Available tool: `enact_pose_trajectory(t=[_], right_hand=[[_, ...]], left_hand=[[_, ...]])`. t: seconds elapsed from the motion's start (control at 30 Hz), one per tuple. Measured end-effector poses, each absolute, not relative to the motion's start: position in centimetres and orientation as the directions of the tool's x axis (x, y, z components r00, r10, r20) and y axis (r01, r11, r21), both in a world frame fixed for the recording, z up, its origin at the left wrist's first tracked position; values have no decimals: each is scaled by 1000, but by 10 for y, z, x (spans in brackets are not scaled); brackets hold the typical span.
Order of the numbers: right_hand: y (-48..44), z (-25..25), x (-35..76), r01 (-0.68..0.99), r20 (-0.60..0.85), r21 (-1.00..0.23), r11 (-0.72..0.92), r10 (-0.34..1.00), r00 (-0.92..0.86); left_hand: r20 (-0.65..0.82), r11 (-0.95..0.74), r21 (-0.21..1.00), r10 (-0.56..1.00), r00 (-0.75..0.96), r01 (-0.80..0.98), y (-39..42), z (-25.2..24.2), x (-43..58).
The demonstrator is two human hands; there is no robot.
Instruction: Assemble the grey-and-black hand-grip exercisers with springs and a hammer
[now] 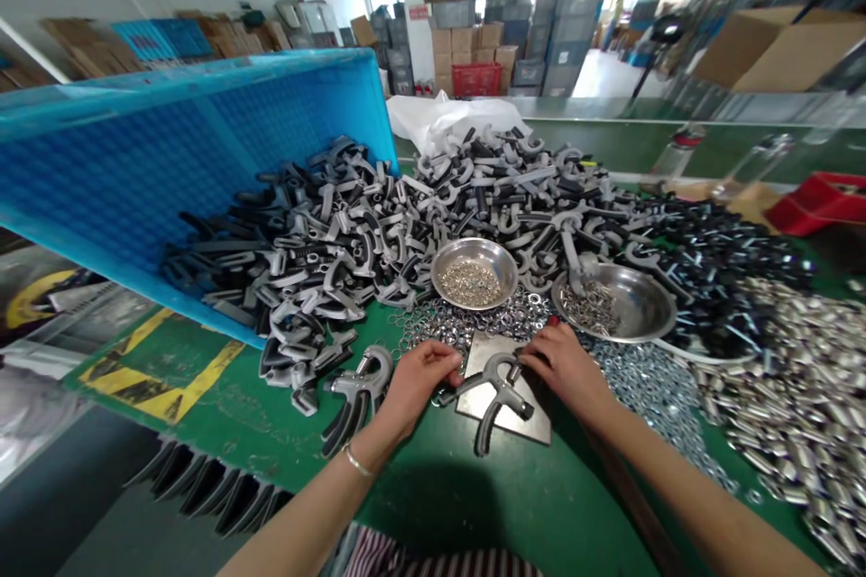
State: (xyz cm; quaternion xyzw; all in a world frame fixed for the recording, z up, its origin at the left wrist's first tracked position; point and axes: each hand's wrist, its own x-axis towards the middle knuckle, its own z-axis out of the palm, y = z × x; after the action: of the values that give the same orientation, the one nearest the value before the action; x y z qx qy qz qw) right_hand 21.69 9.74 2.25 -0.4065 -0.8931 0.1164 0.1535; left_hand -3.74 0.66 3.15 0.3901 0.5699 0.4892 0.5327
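Blue crate point(169, 144): tipped on its side at far left, spilling grey and black handle parts point(311, 243) over the green worktop point(474, 505).
Finished gripper point(355, 392): lies just left of the left hand; best kept clear of the work.
Left hand point(416, 379): fingers pinched on the left end of the hand gripper; a steady hold seems wise.
Hand gripper point(497, 383): rests on the metal plate point(514, 419) between both hands, handles pointing toward the person.
Right hand point(565, 365): fingers curled onto the gripper's top, grasping it; small pieces should seat squarely.
Steel bowls point(474, 275): just behind the plate, within easy reach.
Loose washers point(649, 388): scattered at right.
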Motion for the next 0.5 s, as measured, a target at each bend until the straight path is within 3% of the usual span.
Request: enact_pose_trajectory(t=[0.2, 0.3, 0.4, 0.5], right_hand=[[91, 32, 207, 704, 131, -174, 689, 724, -677], [90, 38, 192, 679, 93, -90, 729, 685, -723], [92, 44, 187, 655, 55, -53, 754, 657, -752], [88, 48, 207, 720, 69, -21, 693, 720, -691]], left_hand=[[-189, 193, 979, 980, -61, 70, -1, 25, -28], [-70, 67, 953, 998, -1, 296, 6, 26, -16], [105, -121, 813, 993, 61, 570, 12, 24, -4], [146, -168, 696, 985, 92, 698, 18, 21, 5]])
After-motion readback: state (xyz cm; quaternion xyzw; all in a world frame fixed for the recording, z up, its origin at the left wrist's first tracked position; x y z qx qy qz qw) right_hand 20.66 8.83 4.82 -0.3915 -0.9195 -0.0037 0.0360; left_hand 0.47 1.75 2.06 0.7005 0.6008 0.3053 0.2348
